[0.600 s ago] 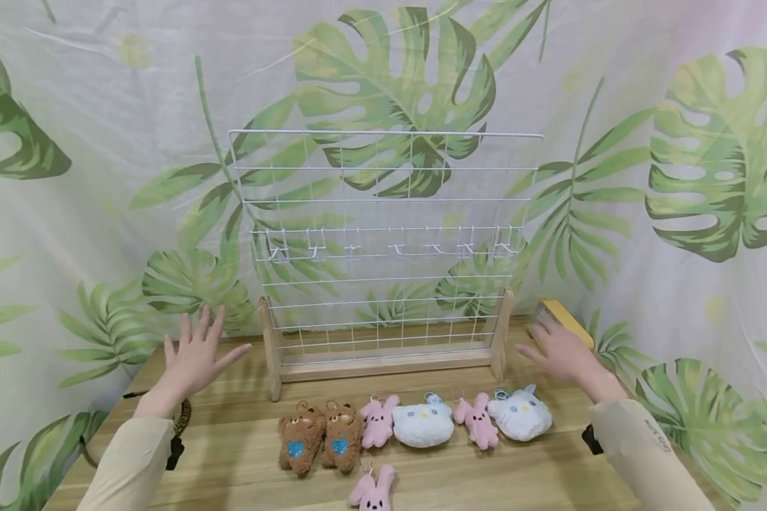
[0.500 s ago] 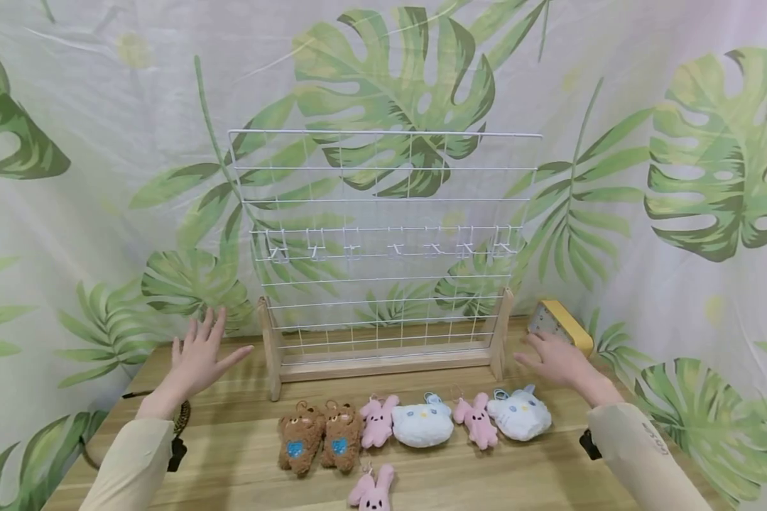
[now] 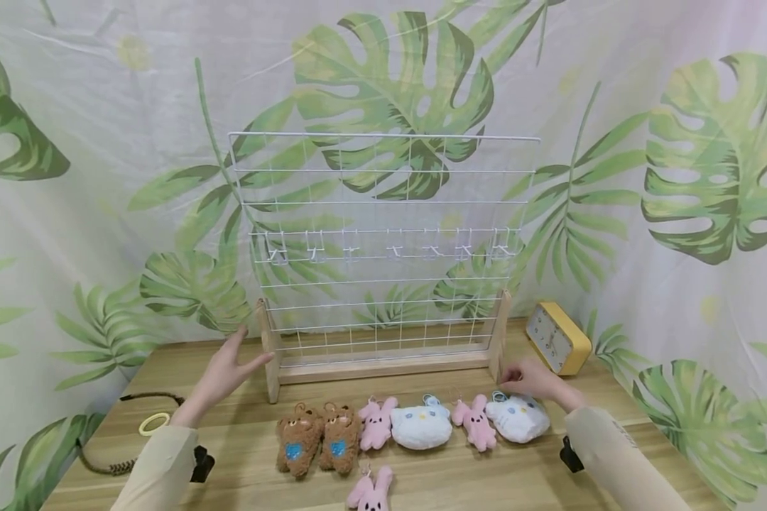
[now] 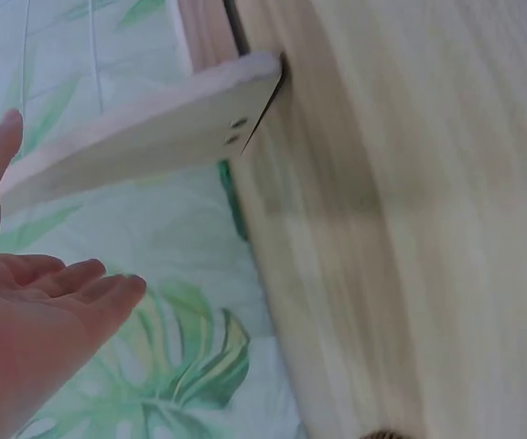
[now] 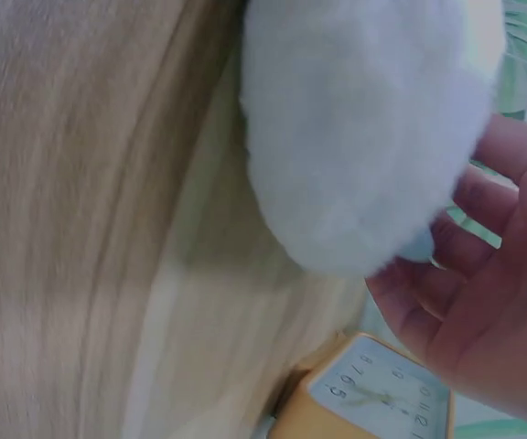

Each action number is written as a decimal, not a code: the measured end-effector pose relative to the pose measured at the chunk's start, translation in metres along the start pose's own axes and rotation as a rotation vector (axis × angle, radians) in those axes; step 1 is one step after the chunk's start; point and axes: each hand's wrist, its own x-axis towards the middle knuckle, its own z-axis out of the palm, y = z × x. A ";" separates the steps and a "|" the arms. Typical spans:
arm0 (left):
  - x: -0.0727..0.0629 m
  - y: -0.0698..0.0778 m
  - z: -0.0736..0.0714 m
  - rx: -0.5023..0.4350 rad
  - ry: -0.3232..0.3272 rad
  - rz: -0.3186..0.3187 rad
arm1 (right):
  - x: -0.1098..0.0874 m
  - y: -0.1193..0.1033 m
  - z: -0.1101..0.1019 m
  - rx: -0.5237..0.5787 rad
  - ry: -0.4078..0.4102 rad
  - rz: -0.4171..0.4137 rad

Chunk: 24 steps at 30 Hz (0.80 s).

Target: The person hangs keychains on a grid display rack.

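My left hand [image 3: 220,372] is beside the left wooden post [image 3: 268,348] of a white wire grid rack [image 3: 377,369], fingers spread and thumb toward the post. In the left wrist view its palm faces the post's side. At the right, my right hand [image 3: 535,380] reaches over the white cat-like plush charm [image 3: 519,420], fingertips right at its blue cord loop [image 3: 500,396]. The right wrist view shows loosely bent fingers [image 5: 469,247] behind the plush, which hides some fingertips. A pink bunny charm [image 3: 476,423] lies to its left.
Another white plush [image 3: 422,426], a pink bunny [image 3: 377,424] and two brown bears [image 3: 299,443] continue the row; one more bunny [image 3: 371,491] lies in front. Several white hooks [image 3: 393,252] hang on the grid. A yellow clock [image 3: 559,337] stands back right; a yellow ring [image 3: 154,424] lies left.
My right hand has moved left and down from beside the clock to the white plush's loop. My left hand has moved right toward the rack post and turned, uncovering the yellow ring.
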 end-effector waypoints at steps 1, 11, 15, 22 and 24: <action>0.001 0.000 0.003 -0.010 0.000 0.003 | 0.000 0.000 0.001 -0.010 0.007 0.011; 0.004 -0.004 0.023 -0.151 -0.008 0.032 | 0.001 -0.008 0.010 -0.119 0.042 0.101; 0.006 -0.003 0.027 -0.181 0.018 0.042 | 0.002 -0.013 0.013 -0.106 0.057 0.178; 0.006 -0.001 0.034 -0.167 0.048 0.045 | 0.004 -0.013 0.020 -0.088 0.094 0.237; 0.005 -0.001 0.035 -0.164 0.054 0.048 | 0.005 -0.012 0.021 -0.084 0.098 0.251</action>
